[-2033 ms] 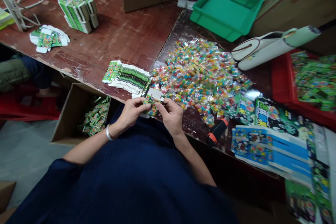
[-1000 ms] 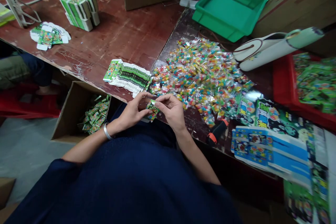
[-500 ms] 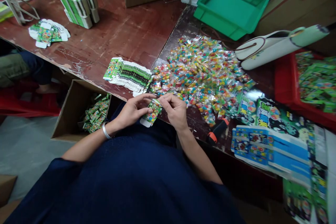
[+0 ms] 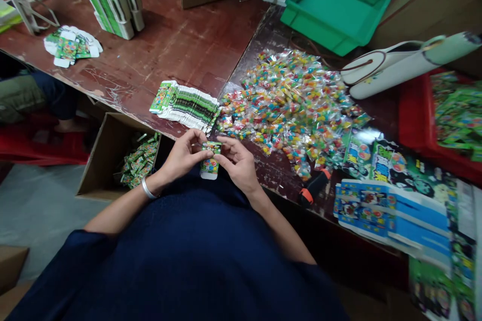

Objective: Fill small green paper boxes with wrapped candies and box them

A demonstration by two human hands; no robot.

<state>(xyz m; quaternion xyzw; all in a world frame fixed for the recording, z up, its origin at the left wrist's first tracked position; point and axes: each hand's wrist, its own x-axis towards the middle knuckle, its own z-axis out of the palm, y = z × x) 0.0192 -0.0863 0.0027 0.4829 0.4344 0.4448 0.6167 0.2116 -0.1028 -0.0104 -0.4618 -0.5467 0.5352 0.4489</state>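
Between my hands is a small green printed candy box (image 4: 210, 164), upright over my lap, with a white flap at its lower end. My left hand (image 4: 187, 153), a silver bangle on its wrist, pinches it from the left, thumb across the front. My right hand (image 4: 238, 164) grips its right edge, thumb near the front and fingers bent behind. Just beyond lies a row of flattened green-and-white boxes (image 4: 190, 105) on the table. To its right spreads a heap of clear bags of colourful candies (image 4: 289, 98).
Below the table edge at left, a cardboard carton (image 4: 92, 165) contains several small green boxes. A green tray (image 4: 339, 5), a white bag (image 4: 399, 62), and a red bin (image 4: 416, 115) stand at right. A black-and-orange tool (image 4: 315, 186) lies near blue printed sheets (image 4: 417, 220). Another person's leg (image 4: 22, 98) shows at left.
The candy box has turned from tilted to upright and shifted slightly left. My right hand has moved from its top end down to its right side, fingers more spread.
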